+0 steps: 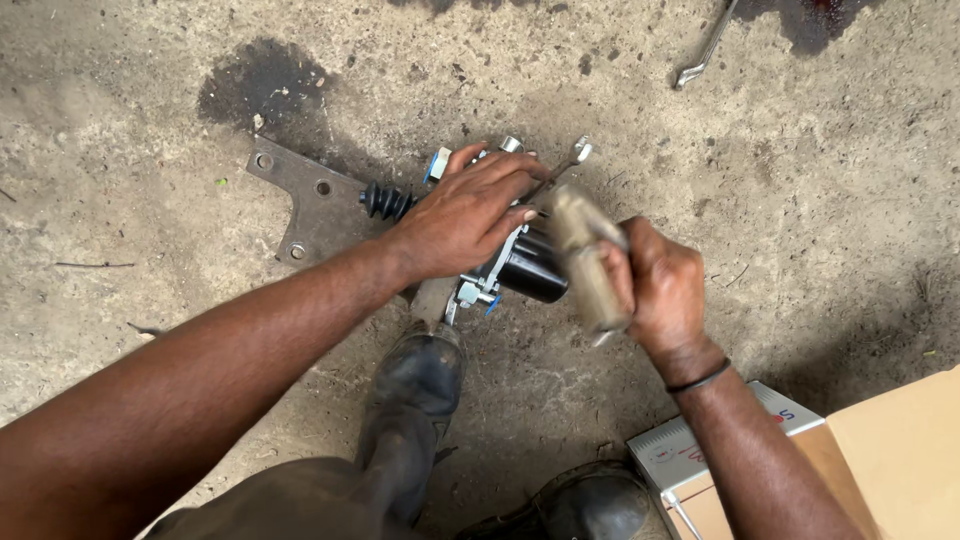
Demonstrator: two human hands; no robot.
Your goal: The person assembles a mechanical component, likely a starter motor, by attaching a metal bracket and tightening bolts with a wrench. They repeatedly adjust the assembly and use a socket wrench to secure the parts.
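Left hand (465, 215) pressing down on heavy, rigid black cylinder unit (530, 270), right hand (660, 290) at 3 o'clock closed around blurred tan hammer handle (590, 262); best held by metal bracket (315, 205).

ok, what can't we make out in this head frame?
- Tool in the right hand: motion-blurred, kind unclear.
- Black cylinder assembly: top hidden by the left hand.
- Wrench: cut by the top edge.
- Cardboard box: cut by the right and bottom edges.

black cylinder unit (530, 268) on floor, hammer (588, 262) raised
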